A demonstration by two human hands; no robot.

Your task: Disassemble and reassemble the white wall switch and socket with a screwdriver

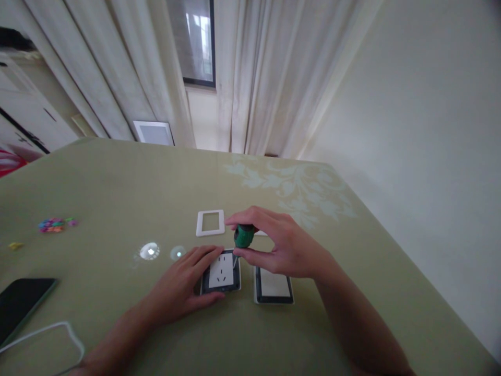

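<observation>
- A dark phone point(23, 303) lies at the left of the worktop point(129, 183), a white cable point(66, 325) near it.
- Beyond the phone sits a small cluster of colourful pieces point(57, 225).
- The left hand point(188, 277) grips the socket panel point(221, 271) by its edges, fingers at the far left corner, thumb along the near edge.
- A white frame point(199, 224) lies just beyond that panel.
- A green-handled screwdriver point(244, 236) points down at the panel's right side.
- A second panel point(274, 285) lies just beside, to the right.
- The right hand point(282, 243) pinches the screwdriver's handle between fingers and thumb.
</observation>
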